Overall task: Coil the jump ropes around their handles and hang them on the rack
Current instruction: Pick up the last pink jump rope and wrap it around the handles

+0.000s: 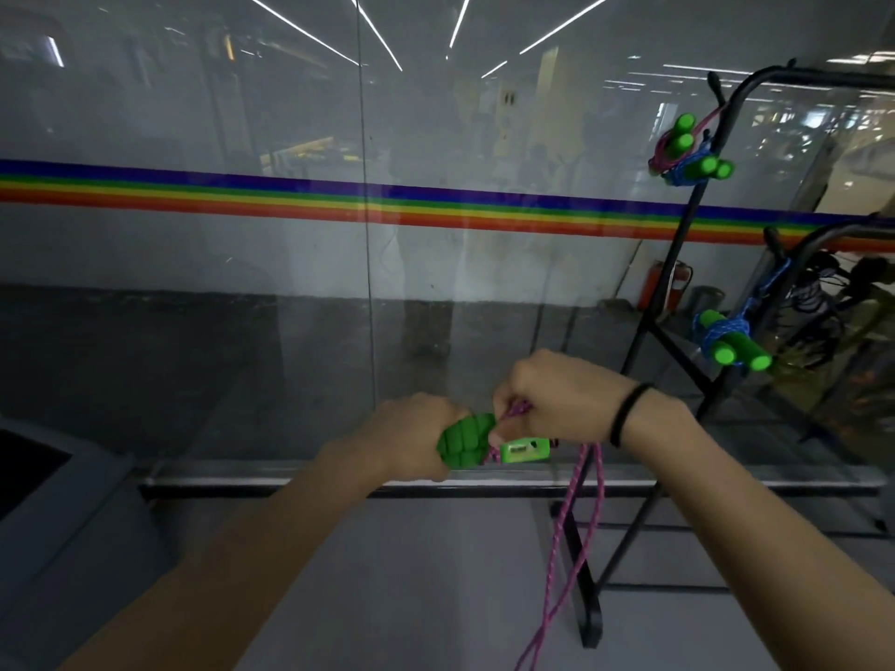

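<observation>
A left hand (pixel 411 440) curls its fingers round green handles (pixel 467 440); right hand (pixel 557 394) fingers pinch pink rope (pixel 581 515) above them; label (pixel 520 447) unreadable.

No text can be read anywhere. The green jump-rope handle (pixel 525 450) carries a small pale patch on its end block, but its marks are too blurred to make out.

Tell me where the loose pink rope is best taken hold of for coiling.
Just below the green handles, where both strands of the pink rope hang together; come from the right with the right hand, since the left hand holds the handles.
</observation>
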Demonstrator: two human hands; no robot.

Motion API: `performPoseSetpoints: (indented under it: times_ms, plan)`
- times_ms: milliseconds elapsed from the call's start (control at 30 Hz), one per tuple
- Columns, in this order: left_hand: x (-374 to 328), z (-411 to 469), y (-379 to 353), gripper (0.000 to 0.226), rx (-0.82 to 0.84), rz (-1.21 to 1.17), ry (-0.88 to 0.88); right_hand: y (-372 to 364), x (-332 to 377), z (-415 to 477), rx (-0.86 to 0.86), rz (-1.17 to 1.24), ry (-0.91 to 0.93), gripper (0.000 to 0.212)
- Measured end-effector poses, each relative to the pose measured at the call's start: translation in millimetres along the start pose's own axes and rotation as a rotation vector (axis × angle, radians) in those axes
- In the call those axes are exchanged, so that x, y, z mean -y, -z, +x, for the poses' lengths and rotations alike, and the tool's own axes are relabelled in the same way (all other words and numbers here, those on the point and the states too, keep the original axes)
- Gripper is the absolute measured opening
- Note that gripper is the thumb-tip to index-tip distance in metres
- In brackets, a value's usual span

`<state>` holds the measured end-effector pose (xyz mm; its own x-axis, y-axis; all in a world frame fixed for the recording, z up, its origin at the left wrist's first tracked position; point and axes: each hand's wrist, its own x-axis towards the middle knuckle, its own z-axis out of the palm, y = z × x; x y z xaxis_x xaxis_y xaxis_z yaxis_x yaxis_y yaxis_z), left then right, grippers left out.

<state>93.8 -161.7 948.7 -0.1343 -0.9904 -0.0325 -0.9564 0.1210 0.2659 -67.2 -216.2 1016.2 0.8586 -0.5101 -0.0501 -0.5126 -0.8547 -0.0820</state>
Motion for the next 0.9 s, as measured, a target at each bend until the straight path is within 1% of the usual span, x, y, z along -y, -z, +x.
performPoseSetpoints:
  times_ms: [67, 167, 267, 300, 333, 367, 400, 433, 467, 500, 533, 567, 600, 667, 733, 767, 833, 900]
  plan:
    - [1.4, -1.3, 6.1, 0.028, 0.051, 0.035, -0.062, 2.1, -10.5, 6.1, 0.001, 0.149, 0.044, 0.023]
    - [7.7, -4.3, 18.9, 0.023, 0.120, -0.037, -0.146, -4.3, -21.3, 13.4, -0.018, 0.531, 0.099, 0.017]
    - [5.1, -7.9, 26.6, 0.039, 0.119, -0.252, -0.236, -14.9, -27.4, 17.6, 0.010, 0.923, 0.172, 0.017]
    - [3.3, -9.3, 27.2, 0.042, 0.109, -0.329, -0.249, -16.8, -27.5, 16.4, 0.012, 1.057, 0.197, 0.020]
    - [2.6, -10.0, 26.8, 0.039, 0.089, -0.415, -0.247, -20.7, -28.9, 16.2, -0.021, 1.167, 0.209, 0.028]
    - [2.7, -9.9, 25.3, 0.029, 0.055, -0.510, -0.242, -25.5, -29.8, 16.3, -0.078, 1.268, 0.204, 0.038]
    - [3.4, -9.9, 23.9, 0.025, 0.001, -0.610, -0.238, -33.6, -31.5, 15.2, -0.169, 1.328, 0.170, 0.045]
    - [3.8, -10.9, 23.8, 0.030, -0.050, -0.694, -0.214, -41.7, -31.1, 16.0, -0.227, 1.411, 0.107, 0.038]
    - [4.3, -11.6, 23.9, 0.035, -0.091, -0.751, -0.173, -50.2, -32.6, 19.3, -0.249, 1.430, 0.067, 0.024]
    - [4.6, -11.7, 23.5, 0.036, -0.121, -0.788, -0.131, -57.9, -32.8, 22.4, -0.279, 1.385, 0.020, 0.030]
    - [5.6, -11.0, 22.9, 0.036, -0.149, -0.819, -0.098, -65.2, -33.2, 25.8, -0.272, 1.270, -0.020, 0.046]
    - [6.7, -9.3, 22.0, 0.036, -0.174, -0.852, -0.075, -70.1, -30.3, 26.7, -0.241, 1.192, -0.038, 0.052]
    - [8.7, -7.1, 20.7, 0.035, -0.210, -0.883, -0.045, -71.4, -28.4, 26.9, -0.213, 1.105, -0.074, 0.050]
    - [14.3, -1.1, 17.4, 0.039, -0.313, -0.894, 0.063, -67.4, -22.9, 22.8, -0.177, 0.895, -0.103, 0.039]
    - [20.2, 4.2, 14.2, 0.049, -0.399, -0.796, 0.184, -61.9, -19.5, 19.5, -0.158, 0.612, -0.094, 0.031]
    - [21.6, 6.2, 12.4, 0.054, -0.418, -0.731, 0.202, -58.7, -18.0, 18.5, -0.133, 0.460, -0.077, 0.027]
    - [23.1, 8.7, 7.8, 0.056, -0.414, -0.614, 0.148, -51.2, -14.3, 17.9, -0.069, 0.192, -0.054, 0.025]
    - [21.5, 8.9, 4.0, 0.057, -0.355, -0.529, 0.083, -43.2, -10.2, 16.8, -0.002, 0.058, -0.041, 0.028]
